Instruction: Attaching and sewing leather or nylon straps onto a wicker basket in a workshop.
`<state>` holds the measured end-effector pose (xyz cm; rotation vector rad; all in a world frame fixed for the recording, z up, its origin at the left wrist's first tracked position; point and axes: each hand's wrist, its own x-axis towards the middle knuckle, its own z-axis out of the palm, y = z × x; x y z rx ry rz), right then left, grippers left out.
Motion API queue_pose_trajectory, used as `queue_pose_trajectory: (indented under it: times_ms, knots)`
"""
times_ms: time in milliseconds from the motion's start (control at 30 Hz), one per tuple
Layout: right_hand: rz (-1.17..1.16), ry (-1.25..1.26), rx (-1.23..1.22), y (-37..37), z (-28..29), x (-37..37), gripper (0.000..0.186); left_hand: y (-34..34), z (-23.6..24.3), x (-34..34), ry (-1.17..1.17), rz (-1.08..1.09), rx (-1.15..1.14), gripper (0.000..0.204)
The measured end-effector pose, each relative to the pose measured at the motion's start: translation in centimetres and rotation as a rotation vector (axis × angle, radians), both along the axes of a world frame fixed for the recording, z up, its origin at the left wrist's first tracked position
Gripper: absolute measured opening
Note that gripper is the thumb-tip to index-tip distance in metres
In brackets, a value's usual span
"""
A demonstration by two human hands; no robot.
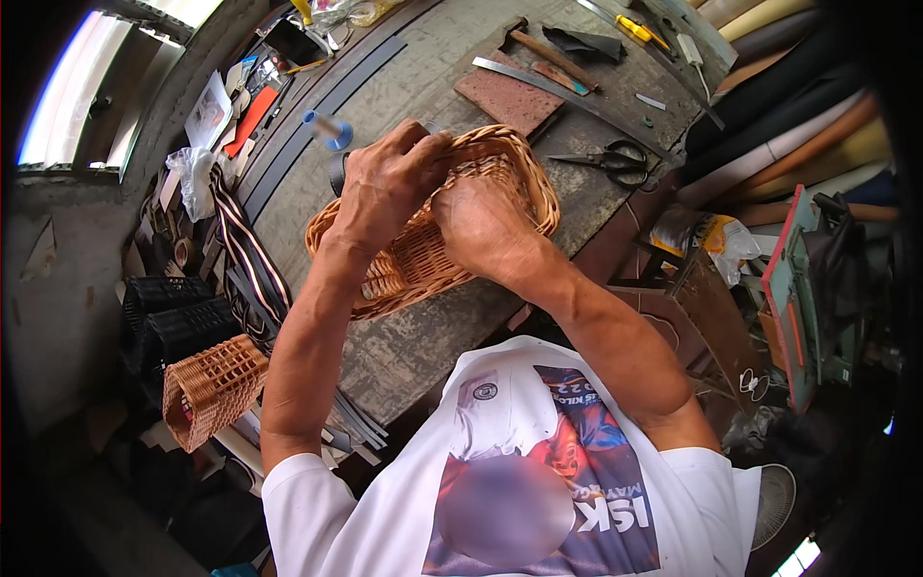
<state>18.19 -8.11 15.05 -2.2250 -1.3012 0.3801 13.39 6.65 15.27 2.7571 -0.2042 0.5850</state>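
A light-brown wicker basket (pixel 415 252), long and rounded with a braided rim, lies across the workbench in front of me. My left hand (pixel 392 178) is closed over its far rim, fingers curled together; what they pinch is hidden. Inside the basket, against the far wall, is my right hand (pixel 486 219); its back faces up and its fingers are out of sight. A small dark curved band (pixel 337 175) shows just left of my left hand. Beyond it a blue spool (pixel 329 132) stands on the bench.
Black-handled scissors (pixel 623 163) lie right of the basket. Farther back are a hammer (pixel 553 58), a metal ruler (pixel 519 77) and a reddish slab (pixel 505 101). Long dark strips (pixel 327 106) run along the left. Another woven basket (pixel 213 389) hangs lower left; material rolls (pixel 779 144) fill the right.
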Motion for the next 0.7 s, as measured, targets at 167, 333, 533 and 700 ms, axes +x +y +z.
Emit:
queue_pose_trajectory:
  times_ms: [167,333,533,700]
  knots:
    - [0.095,-0.003,0.039,-0.5,-1.1,0.4,0.015,-1.0,0.3,0.4,0.043,0.068,-0.059,0.024]
    - [0.177,-0.024,-0.067,-2.8,2.0,0.4,0.013,-1.3,0.0,0.4,0.009,0.035,-0.059,0.014]
    - [-0.173,-0.167,0.179,-5.4,4.4,1.7,0.016,-1.4,0.2,-0.1,0.000,0.031,-0.108,0.014]
    - [0.226,-0.164,0.081,-3.0,1.2,4.3,0.016,-1.3,-0.2,0.0,-0.019,0.011,-0.100,0.017]
